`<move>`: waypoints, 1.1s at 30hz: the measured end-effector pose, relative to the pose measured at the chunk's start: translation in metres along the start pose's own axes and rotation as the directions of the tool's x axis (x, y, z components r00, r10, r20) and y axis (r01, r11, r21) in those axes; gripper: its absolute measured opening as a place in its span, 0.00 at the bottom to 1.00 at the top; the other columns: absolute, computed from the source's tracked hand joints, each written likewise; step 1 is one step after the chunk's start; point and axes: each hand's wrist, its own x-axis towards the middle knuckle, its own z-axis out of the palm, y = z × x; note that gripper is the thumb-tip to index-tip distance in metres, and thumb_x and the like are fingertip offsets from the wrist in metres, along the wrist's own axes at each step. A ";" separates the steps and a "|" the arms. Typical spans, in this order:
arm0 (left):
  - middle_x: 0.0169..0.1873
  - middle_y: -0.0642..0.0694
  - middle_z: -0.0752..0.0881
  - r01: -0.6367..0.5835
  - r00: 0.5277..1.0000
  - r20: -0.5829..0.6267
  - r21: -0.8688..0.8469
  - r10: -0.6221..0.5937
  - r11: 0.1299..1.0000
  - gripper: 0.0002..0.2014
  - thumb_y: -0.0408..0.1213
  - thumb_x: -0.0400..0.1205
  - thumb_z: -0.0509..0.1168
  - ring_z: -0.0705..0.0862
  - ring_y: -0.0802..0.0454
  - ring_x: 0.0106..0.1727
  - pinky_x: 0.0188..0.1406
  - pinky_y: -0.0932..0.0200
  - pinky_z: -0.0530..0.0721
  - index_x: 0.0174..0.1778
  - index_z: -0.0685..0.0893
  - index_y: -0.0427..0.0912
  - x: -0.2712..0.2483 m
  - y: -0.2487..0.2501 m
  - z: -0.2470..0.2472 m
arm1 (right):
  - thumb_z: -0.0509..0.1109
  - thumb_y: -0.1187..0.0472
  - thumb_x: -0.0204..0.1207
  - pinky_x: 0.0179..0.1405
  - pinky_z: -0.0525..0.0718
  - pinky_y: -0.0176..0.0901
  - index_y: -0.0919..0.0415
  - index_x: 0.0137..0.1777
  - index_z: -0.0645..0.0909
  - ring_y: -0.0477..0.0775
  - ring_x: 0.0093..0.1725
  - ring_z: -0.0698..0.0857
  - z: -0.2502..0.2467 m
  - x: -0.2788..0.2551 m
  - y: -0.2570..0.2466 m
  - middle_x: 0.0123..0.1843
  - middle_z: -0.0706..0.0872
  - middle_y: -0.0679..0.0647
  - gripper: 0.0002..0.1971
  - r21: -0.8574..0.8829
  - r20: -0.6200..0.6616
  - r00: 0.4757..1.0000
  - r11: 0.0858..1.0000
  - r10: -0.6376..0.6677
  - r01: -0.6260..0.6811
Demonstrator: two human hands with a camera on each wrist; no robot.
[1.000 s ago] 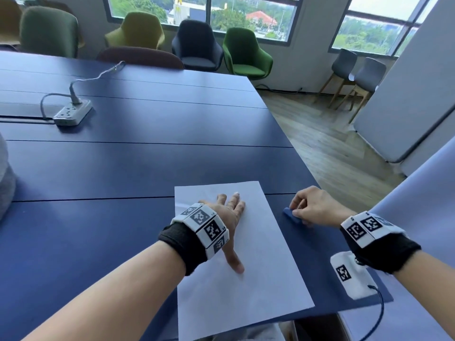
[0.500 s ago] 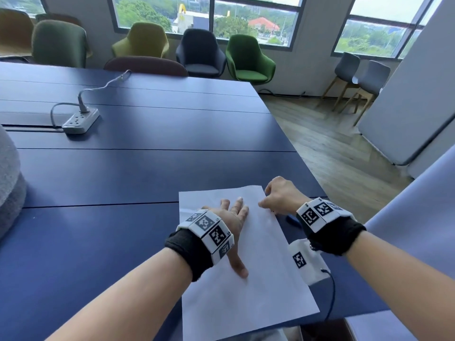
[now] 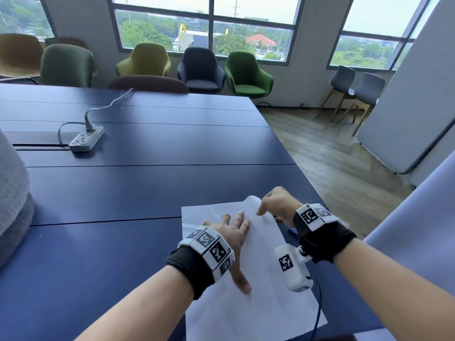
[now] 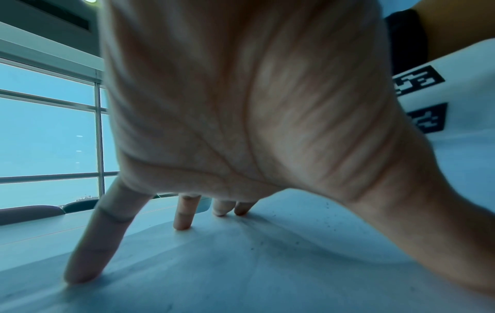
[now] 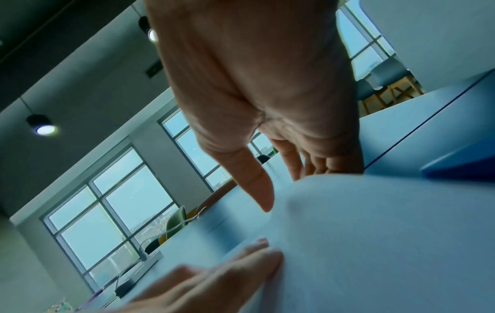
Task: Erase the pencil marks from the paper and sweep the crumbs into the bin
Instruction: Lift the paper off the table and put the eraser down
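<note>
A white sheet of paper (image 3: 258, 303) lies on the blue table (image 3: 123, 193) near its right edge. My left hand (image 3: 236, 237) presses on the sheet with straight, spread fingers (image 4: 88, 254). Small dark crumbs (image 4: 294, 241) dot the paper (image 4: 241, 275) under that palm. My right hand (image 3: 268, 205) holds the sheet's far right edge, thumb (image 5: 261, 190) above and fingers behind it, and the corner (image 3: 253, 200) curls up off the table. The raised paper (image 5: 375, 243) bulges in the right wrist view. A blue eraser (image 5: 460, 169) lies loose on the table, mostly hidden under my right wrist (image 3: 292, 232).
A white power strip (image 3: 86, 141) with its cable sits far left on the table. A grey fabric object (image 3: 12, 205) stands at the left edge. The table's right edge drops to a wooden floor (image 3: 332, 156). Chairs line the far side. No bin shows.
My right hand let go of the blue eraser, moved left to the paper's far right edge and lifted the corner. The left hand stayed pressed on the sheet.
</note>
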 end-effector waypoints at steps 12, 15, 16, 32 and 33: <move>0.86 0.44 0.39 0.083 0.920 -0.330 -0.358 -0.210 0.930 0.60 0.61 0.73 0.73 0.49 0.42 0.86 0.82 0.47 0.59 0.86 0.39 0.40 -0.030 -0.044 -0.017 | 0.69 0.76 0.63 0.33 0.84 0.45 0.67 0.32 0.86 0.53 0.34 0.84 -0.018 -0.007 0.016 0.36 0.89 0.62 0.06 0.010 -0.210 0.946 0.967 -0.246 0.254; 0.81 0.34 0.64 0.127 0.761 -0.451 -0.602 -0.467 0.788 0.46 0.53 0.80 0.69 0.65 0.40 0.81 0.78 0.48 0.65 0.84 0.53 0.32 -0.046 -0.080 -0.016 | 0.69 0.78 0.64 0.31 0.84 0.47 0.64 0.31 0.85 0.53 0.34 0.84 -0.026 -0.011 0.013 0.35 0.88 0.60 0.10 0.076 -0.250 0.922 0.943 -0.296 0.324; 0.76 0.34 0.72 0.120 0.730 -0.440 -0.671 -0.524 0.731 0.40 0.51 0.81 0.70 0.72 0.38 0.75 0.74 0.45 0.72 0.81 0.61 0.31 -0.051 -0.090 -0.015 | 0.68 0.78 0.64 0.33 0.86 0.52 0.64 0.31 0.85 0.54 0.34 0.84 -0.029 -0.012 0.011 0.34 0.88 0.61 0.10 0.103 -0.263 0.914 0.933 -0.309 0.345; 0.23 0.47 0.88 -0.298 0.402 -0.714 -0.694 -0.574 0.655 0.08 0.32 0.78 0.73 0.89 0.48 0.27 0.42 0.42 0.90 0.32 0.88 0.43 -0.118 -0.090 -0.051 | 0.79 0.68 0.68 0.44 0.89 0.61 0.54 0.30 0.80 0.63 0.37 0.88 -0.062 -0.075 -0.037 0.36 0.90 0.60 0.13 0.099 -0.470 0.667 0.716 -0.578 0.691; 0.23 0.48 0.88 -0.303 0.365 -0.753 -0.653 -0.548 0.694 0.08 0.32 0.78 0.73 0.89 0.49 0.27 0.43 0.45 0.90 0.33 0.88 0.43 -0.126 -0.086 -0.056 | 0.79 0.67 0.68 0.41 0.88 0.59 0.55 0.30 0.79 0.65 0.38 0.87 -0.066 -0.083 -0.042 0.36 0.89 0.62 0.13 0.033 -0.495 0.617 0.696 -0.612 0.717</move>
